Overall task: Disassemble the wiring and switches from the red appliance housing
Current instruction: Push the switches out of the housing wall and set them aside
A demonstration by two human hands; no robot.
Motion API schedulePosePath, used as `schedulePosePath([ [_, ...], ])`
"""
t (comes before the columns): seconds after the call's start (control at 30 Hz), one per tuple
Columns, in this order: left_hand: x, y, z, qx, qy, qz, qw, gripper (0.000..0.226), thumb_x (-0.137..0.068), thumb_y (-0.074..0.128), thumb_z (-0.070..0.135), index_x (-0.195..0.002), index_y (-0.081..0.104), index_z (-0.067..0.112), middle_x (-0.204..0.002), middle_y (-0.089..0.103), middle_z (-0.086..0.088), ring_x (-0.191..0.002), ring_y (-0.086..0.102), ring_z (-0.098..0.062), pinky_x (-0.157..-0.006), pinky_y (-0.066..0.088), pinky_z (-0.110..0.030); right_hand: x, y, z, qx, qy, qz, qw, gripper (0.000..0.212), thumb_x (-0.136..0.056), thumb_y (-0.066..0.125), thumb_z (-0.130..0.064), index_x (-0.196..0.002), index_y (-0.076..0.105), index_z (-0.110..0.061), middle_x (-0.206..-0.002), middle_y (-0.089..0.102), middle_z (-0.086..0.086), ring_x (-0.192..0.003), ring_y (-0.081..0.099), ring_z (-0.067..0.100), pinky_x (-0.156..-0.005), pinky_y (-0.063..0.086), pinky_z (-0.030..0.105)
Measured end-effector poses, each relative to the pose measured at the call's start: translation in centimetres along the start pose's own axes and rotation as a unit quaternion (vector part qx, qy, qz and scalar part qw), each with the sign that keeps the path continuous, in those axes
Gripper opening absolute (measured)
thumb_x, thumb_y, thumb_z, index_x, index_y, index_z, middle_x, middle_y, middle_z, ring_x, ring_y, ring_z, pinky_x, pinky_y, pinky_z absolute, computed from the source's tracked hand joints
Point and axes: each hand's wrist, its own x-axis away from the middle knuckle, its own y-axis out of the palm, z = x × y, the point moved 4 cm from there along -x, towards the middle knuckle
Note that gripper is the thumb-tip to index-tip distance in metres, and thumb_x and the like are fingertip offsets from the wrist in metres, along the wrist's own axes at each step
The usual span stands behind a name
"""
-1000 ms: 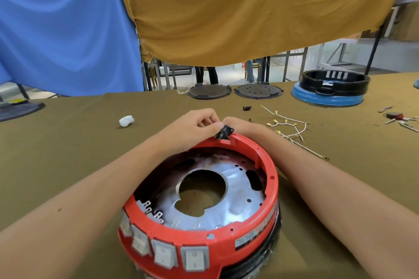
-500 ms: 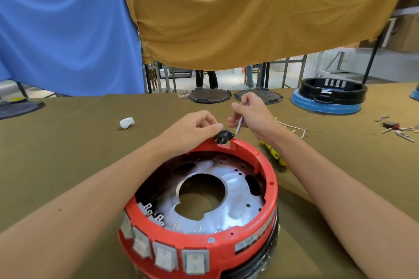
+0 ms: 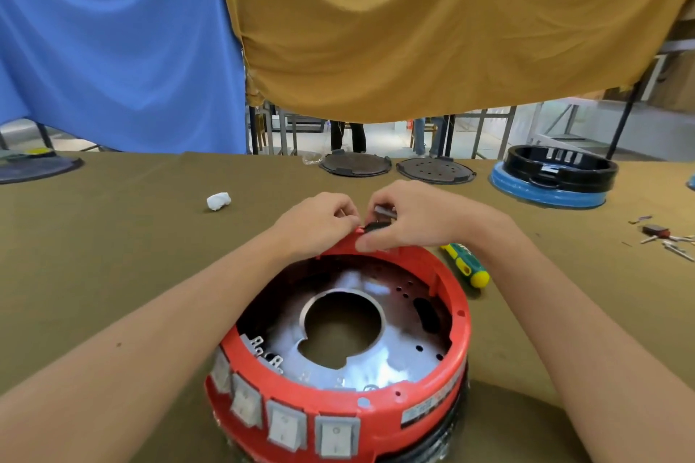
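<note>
Both pinching at far rim of red housing (image 3: 338, 380) — left hand (image 3: 316, 225) on rim, right hand (image 3: 410, 218) grasping half-hidden black part (image 3: 377, 225) — bare cloth beyond

Two hands (image 3: 319, 224) (image 3: 410, 218), one red housing (image 3: 380, 413), four white switches (image 3: 334, 438), two dark discs (image 3: 355, 165), one screwdriver (image 3: 466, 264).

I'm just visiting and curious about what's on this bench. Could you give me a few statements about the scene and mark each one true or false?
1. Both hands, left and right, work at the far rim of the red housing. True.
2. The screwdriver is in the right hand. False: it lies on the table, right of the housing.
3. Grey rocker switches sit in the housing's near wall. True.
4. The white lump lies inside the housing. False: it lies on the table, to the left.
</note>
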Motion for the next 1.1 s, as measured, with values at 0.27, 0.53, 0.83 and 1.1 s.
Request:
schedulePosePath([
  [0.27,-0.2,0.1,-0.4,0.0,0.006,0.0,1.0,0.022,-0.098,0.054,0.028,-0.076,0.057,0.031,-0.078,0.058,0.011,-0.073,0.056,-0.015,-0.069,0.047,-0.033,0.4,-0.5,-1.6,-0.019,-0.048,0.115,0.992,0.028,-0.082,0.064,-0.031,-0.073,0.056,-0.005,-0.062,0.05,-0.002,-0.058,0.043,0.016,-0.055,0.033,0.032],
  [0.53,-0.2,0.1,-0.4,-0.013,0.009,-0.004,1.0,0.019,-0.098,0.053,0.027,-0.081,0.06,0.031,-0.085,0.062,0.011,-0.082,0.059,-0.013,-0.082,0.05,-0.036,0.1,-1.0,0.7,-0.347,-0.03,0.205,0.915,0.03,-0.103,0.052,-0.028,-0.093,0.066,-0.003,-0.067,0.053,0.0,-0.047,0.037,0.005,-0.044,0.029,0.019],
  [0.83,-0.1,-0.4,-0.6,0.003,0.013,-0.059,0.998,0.014,-0.097,0.058,0.036,-0.087,0.065,0.03,-0.085,0.065,0.008,-0.078,0.06,-0.01,-0.076,0.048,-0.029,-1.4,2.6,4.1,-0.557,0.035,0.153,0.815,0.028,-0.106,0.047,-0.036,-0.108,0.056,-0.01,-0.095,0.075,0.008,-0.053,0.037,0.009,-0.044,0.031,0.018],
  [1.1,-1.8,-2.2,1.8,-0.011,0.032,-0.024,0.999,0.036,-0.086,0.07,0.048,-0.114,0.053,0.034,-0.104,0.062,0.011,-0.089,0.061,0.0,-0.076,0.044,-0.024,-1.4,1.5,4.7,-0.657,0.002,0.214,0.723,0.025,-0.104,0.05,-0.026,-0.1,0.066,-0.007,-0.07,0.055,0.003,-0.05,0.037,0.006,-0.042,0.028,0.017],
])
